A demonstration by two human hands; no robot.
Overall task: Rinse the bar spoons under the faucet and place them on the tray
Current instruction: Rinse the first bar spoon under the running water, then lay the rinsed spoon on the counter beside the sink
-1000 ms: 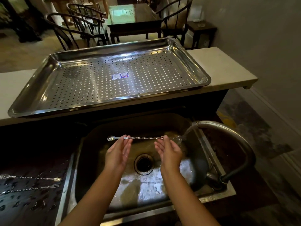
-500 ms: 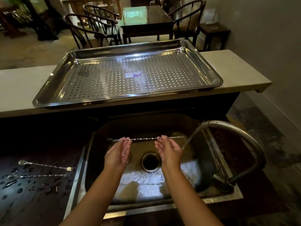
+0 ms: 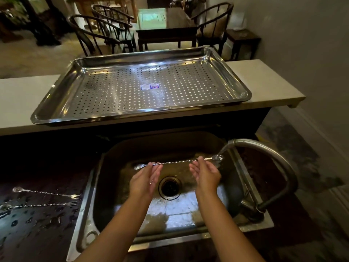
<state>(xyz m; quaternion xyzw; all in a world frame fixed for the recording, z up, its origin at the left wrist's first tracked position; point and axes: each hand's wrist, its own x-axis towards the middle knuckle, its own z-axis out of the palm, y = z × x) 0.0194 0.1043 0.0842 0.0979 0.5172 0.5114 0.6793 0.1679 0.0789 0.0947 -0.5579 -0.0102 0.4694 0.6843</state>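
I hold a twisted bar spoon point(image 3: 177, 162) level over the steel sink point(image 3: 188, 214). My left hand point(image 3: 145, 179) pinches it at the fingertips near the bowl end, and my right hand point(image 3: 206, 173) pinches it near the other end. That right tip sits in the thin stream of water point(image 3: 221, 153) running from the curved faucet point(image 3: 264, 150). Two more bar spoons point(image 3: 47, 193) point(image 3: 41, 205) lie side by side on the wet dark counter to the left of the sink. The perforated steel tray point(image 3: 132, 112) sits on the pale ledge behind the sink, holding no spoons.
The drain point(image 3: 169, 187) is below and between my hands. The faucet arches over the sink's right side from its base point(image 3: 253, 207). The pale ledge point(image 3: 264, 91) extends to the right of the tray. Chairs and a table stand beyond it.
The spoon's right tip left the water stream half a second ago and is back in it now, with both hands shifted slightly right. The other two spoons have not moved.
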